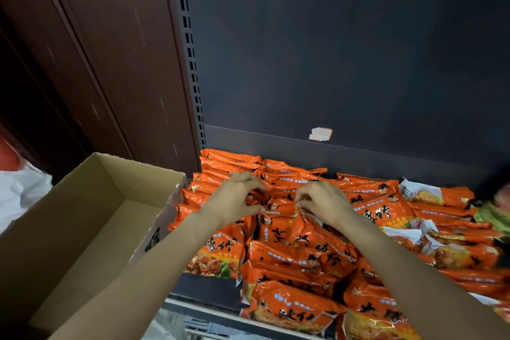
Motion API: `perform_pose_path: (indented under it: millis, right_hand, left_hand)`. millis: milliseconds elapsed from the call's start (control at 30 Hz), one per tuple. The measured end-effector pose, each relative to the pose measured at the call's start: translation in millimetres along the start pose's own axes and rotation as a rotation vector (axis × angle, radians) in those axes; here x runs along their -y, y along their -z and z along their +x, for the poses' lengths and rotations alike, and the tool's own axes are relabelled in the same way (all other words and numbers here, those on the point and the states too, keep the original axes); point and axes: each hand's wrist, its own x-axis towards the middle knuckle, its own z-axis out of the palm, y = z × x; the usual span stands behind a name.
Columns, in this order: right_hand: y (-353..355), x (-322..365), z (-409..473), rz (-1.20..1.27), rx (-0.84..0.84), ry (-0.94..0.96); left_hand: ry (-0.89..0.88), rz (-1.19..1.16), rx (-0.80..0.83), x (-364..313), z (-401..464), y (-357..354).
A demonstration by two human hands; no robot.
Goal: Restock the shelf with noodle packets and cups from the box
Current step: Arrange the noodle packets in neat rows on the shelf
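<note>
Head view: left hand (pixel 234 199) and right hand (pixel 323 201) pinch opposite ends of one orange noodle packet (pixel 278 205), lying crosswise above the shelf's (pixel 358 157) pile.

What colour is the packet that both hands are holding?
Orange, with dark lettering; the head view shows the packet between left hand and right hand.

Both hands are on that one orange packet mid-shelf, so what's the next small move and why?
Probably press the packet down into the pile and let go: the left hand and right hand both pinch it, and the visible part of the box looks empty.
</note>
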Motion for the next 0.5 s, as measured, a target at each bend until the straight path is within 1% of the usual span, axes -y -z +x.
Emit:
perform_pose_path:
  millis: [33, 133, 267, 333, 400, 500]
  right_hand:
    - [1, -1, -2, 0.03, -0.015, -0.014]
    - [4, -5, -7, 0.11, 0.004, -0.026]
    - [5, -7, -9, 0.155, 0.046, 0.001]
    - [7, -7, -12, 0.179, 0.073, 0.005]
    - [9, -7, -13, 0.223, 0.104, 0.001]
    - [10, -5, -13, 0.201, 0.122, -0.013]
  left_hand:
    - [-0.016, 0.036, -0.005, -3, 1, 0]
    - [-0.018, 0.223, 0.073, -10, 4, -3]
    - [-0.028, 0.329, 0.109, -18, 11, -6]
    - [-0.039, 0.319, 0.099, -21, 12, -7]
    - [-0.012, 0.231, 0.05, -22, 13, -6]
    - [-0.001, 0.176, 0.007, -28, 18, -2]
